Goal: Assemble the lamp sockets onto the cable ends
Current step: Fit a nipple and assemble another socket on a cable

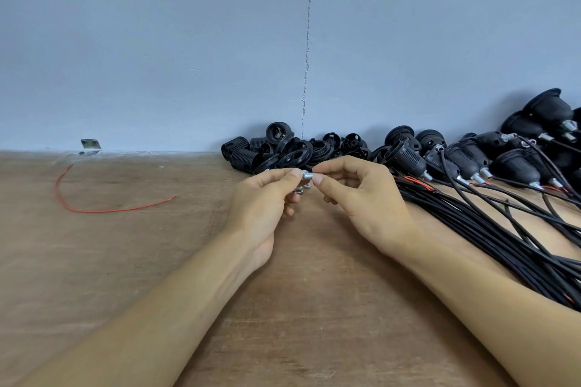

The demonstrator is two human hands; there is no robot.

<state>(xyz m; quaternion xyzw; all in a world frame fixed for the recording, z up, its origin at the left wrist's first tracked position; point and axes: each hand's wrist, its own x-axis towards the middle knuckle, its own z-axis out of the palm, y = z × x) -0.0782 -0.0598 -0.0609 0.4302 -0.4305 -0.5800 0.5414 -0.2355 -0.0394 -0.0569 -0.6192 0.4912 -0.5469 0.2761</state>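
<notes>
- My left hand (262, 201) and right hand (364, 201) pinch one small threaded metal tube (307, 175) between their fingers (283, 177)
- Loose black sockets (276, 151) lie just behind it

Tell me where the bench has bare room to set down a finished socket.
Bare bench top lies left of the left hand, on the near side of the red wire, and between that wire and the loose socket parts. A narrower patch sits between the two forearms. Crowded: the right side, under the cable bundle and assembled sockets.

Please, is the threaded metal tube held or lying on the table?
Held: left hand and right hand both pinch the threaded metal tube.
</notes>
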